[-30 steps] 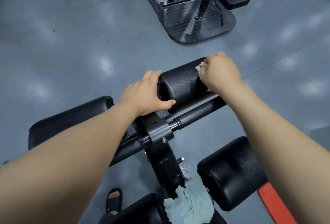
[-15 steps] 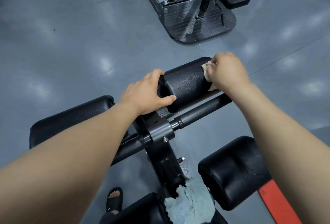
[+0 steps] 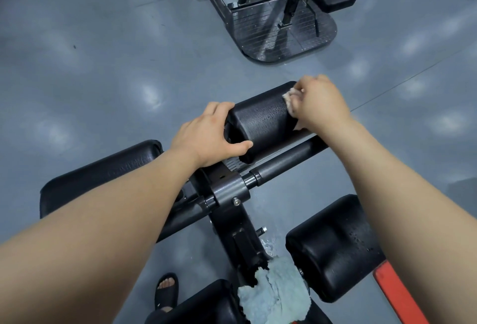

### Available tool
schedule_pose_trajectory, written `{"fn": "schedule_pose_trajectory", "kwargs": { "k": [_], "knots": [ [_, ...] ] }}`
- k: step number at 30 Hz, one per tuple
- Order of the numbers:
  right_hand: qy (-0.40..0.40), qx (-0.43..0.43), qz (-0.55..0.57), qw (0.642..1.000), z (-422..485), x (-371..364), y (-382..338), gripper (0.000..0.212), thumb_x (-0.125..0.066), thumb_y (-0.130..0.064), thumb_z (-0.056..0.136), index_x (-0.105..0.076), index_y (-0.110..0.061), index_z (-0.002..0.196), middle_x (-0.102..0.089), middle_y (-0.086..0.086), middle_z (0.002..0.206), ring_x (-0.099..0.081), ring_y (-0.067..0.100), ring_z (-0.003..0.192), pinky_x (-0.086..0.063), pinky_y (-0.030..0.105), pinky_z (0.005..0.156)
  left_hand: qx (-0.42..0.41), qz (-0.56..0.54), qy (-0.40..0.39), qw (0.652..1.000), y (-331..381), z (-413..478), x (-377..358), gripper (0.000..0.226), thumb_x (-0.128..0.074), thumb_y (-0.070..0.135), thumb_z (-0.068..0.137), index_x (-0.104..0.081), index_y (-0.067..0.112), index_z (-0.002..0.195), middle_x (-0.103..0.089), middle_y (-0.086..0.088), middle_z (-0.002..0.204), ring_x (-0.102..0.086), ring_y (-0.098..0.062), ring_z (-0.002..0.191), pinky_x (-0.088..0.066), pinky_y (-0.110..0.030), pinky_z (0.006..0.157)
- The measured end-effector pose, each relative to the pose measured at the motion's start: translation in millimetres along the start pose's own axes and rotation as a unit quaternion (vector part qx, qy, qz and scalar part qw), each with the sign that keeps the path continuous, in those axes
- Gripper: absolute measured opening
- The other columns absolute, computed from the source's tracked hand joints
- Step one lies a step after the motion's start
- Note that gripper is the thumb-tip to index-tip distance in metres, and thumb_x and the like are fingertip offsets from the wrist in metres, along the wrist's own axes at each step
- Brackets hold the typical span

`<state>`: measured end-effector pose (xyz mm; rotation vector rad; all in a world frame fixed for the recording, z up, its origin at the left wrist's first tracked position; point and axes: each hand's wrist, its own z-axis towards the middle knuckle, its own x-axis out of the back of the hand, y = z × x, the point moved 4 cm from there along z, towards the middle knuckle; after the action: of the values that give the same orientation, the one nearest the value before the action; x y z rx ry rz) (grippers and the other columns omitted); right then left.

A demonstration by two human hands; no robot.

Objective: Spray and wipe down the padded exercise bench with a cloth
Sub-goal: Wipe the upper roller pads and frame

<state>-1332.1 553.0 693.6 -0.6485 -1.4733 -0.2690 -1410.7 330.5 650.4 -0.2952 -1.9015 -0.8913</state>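
Pinching a small pale crumpled cloth (image 3: 290,101) against the far end of the black textured padded cylindrical roller (image 3: 263,122): right hand (image 3: 320,104), fingers curled. Clasping the roller's near end, thumb across its front: left hand (image 3: 204,135). Lower down: rumpled light-blue towel (image 3: 276,295).

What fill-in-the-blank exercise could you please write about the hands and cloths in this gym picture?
1. The right hand presses a small pale ____ against the roller pad.
2. The left hand grips that pad's ____ end.
3. A light blue towel lies bunched near the ____ edge of the picture.

Missing words: cloth; left; bottom.
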Motion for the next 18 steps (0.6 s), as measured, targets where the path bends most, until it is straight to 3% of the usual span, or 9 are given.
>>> {"fn": "schedule_pose_trajectory", "kwargs": {
  "k": [4, 7, 11, 18],
  "knots": [
    [0.019, -0.032, -0.002, 0.999, -2.6, -2.2, -4.8, 0.025, -0.052, -0.023, 0.097, -0.065, -0.005, 0.109, -0.058, 0.023, 0.113, -0.06, 0.042, 0.101, -0.046, 0.038, 0.087, 0.003, -0.007, 0.0, 1.0, -0.4, 0.6, 0.0, 0.095, -0.065, 0.079, 0.073, -0.025, 0.04, 0.15, -0.04, 0.011, 0.153, -0.057, -0.024, 0.123, -0.042, -0.04, 0.095],
    [-0.005, 0.058, 0.045, 0.997, -23.7, -13.1, -45.8, 0.019, -0.057, -0.023, 0.096, -0.067, -0.009, 0.103, -0.058, 0.013, 0.109, -0.06, 0.034, 0.099, -0.044, 0.032, 0.084, 0.006, -0.004, 0.003, 1.0, -1.0, 1.7, -0.4, 0.093, -0.065, 0.079, 0.071, -0.025, 0.04, 0.147, -0.047, 0.01, 0.149, -0.058, -0.024, 0.119, -0.041, -0.038, 0.088],
    [-0.038, 0.137, 0.054, 0.988, -33.5, -18.0, -66.2, 0.024, -0.055, -0.023, 0.097, -0.067, -0.009, 0.112, -0.056, 0.012, 0.111, -0.06, 0.033, 0.099, -0.051, 0.039, 0.086, 0.008, -0.004, 0.009, 1.0, -1.8, 2.1, -0.6, 0.088, -0.063, 0.078, 0.075, -0.026, 0.04, 0.145, -0.047, 0.009, 0.146, -0.061, -0.023, 0.111, -0.04, -0.038, 0.084],
    [0.021, -0.028, 0.003, 0.999, 6.1, -3.2, 3.1, 0.024, -0.054, -0.024, 0.096, -0.068, -0.011, 0.109, -0.057, 0.02, 0.111, -0.06, 0.043, 0.099, -0.048, 0.039, 0.087, 0.003, -0.008, 0.008, 1.0, -0.3, 0.0, 0.7, 0.091, -0.063, 0.079, 0.075, -0.026, 0.039, 0.148, -0.042, 0.013, 0.146, -0.06, -0.023, 0.114, -0.042, -0.039, 0.088]
  ]
}}
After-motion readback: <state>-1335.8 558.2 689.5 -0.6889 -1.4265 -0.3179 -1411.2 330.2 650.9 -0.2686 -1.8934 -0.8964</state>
